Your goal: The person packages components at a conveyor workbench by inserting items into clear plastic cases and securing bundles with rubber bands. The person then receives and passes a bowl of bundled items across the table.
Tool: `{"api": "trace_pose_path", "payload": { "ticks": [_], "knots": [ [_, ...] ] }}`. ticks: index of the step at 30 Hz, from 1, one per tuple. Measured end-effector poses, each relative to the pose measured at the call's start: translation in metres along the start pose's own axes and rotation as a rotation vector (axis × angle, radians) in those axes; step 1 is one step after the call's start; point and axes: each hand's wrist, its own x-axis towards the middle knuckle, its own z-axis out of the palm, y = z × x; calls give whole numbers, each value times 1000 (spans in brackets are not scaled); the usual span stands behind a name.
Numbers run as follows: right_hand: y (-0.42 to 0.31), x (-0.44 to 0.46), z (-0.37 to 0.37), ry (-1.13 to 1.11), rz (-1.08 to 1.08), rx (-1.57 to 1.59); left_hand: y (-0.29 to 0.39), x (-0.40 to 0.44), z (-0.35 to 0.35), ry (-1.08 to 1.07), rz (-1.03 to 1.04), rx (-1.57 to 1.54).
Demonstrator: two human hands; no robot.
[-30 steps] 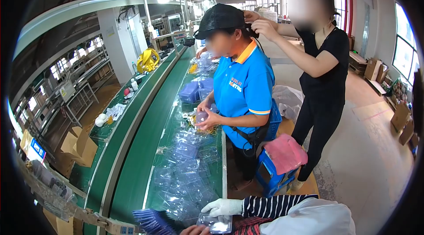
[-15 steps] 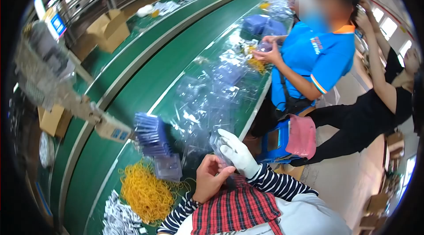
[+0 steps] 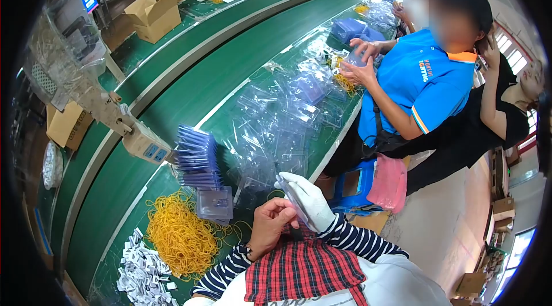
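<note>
My white-gloved right hand (image 3: pixel 309 201) is closed around a thin clear plastic piece (image 3: pixel 291 194), seen nearly edge-on. My bare left hand (image 3: pixel 269 224) pinches the lower end of the same piece, just in front of the red checked apron. Left of my hands, a stack of bluish clear plastic cases (image 3: pixel 196 159) stands on the green belt, with one case (image 3: pixel 214 203) lying flat at its near end. Nearer to me lies a pile of yellow elastic loops (image 3: pixel 179 236), and beside it a heap of small white-and-dark pieces (image 3: pixel 144 271).
Loose clear plastic pieces (image 3: pixel 276 127) cover the green belt (image 3: pixel 198 90) ahead. A co-worker in a blue shirt (image 3: pixel 434 84) handles a clear piece at right. A blue stool (image 3: pixel 352 185) with a pink cover stands close by. A metal arm with a socket box (image 3: pixel 146 144) reaches in from the left.
The view has shifted slightly. The plastic piece has turned more edge-on between my hands, and both hands keep hold of it. The co-worker's upper hand has lifted over their piece.
</note>
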Motion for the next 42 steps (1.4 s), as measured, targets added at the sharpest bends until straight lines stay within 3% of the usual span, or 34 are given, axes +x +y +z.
{"api": "trace_pose_path", "payload": {
  "ticks": [13, 18, 20, 23, 24, 25, 29, 32, 33, 36, 38, 42],
  "knots": [
    [6, -3, -5, -23, 49, 135, 11, 1, 8, 9, -50, -25],
    [16, 1, -10, 20, 10, -58, 20, -1, 13, 60, -56, 114],
    [29, 5, -12, -44, -79, -116, 7, 1, 1, 84, 31, 324],
    [39, 4, -16, -325, -191, -227, -2, -2, -8, 118, 127, 532],
    [34, 0, -16, -368, -127, -177, -2, -1, -8, 133, 151, 582],
    [34, 1, -18, -374, -122, -227, -1, -2, -7, 110, 225, 647],
    [27, 0, -25, -392, -86, -295, -7, -7, -13, 54, 179, 678],
    [51, 12, -47, -280, 156, 330, -5, -10, -7, 154, 160, 562],
    [46, 16, -61, -293, 135, 699, -2, -10, -9, 193, 151, 507],
    [20, 18, -88, -55, 145, 586, 13, -3, -22, 281, 139, 417],
    [13, 14, -96, -16, 134, 531, 21, 9, -27, 324, 163, 455],
    [27, 9, -98, -153, 52, 728, 39, 43, -45, 399, 244, 525]
  ]
}}
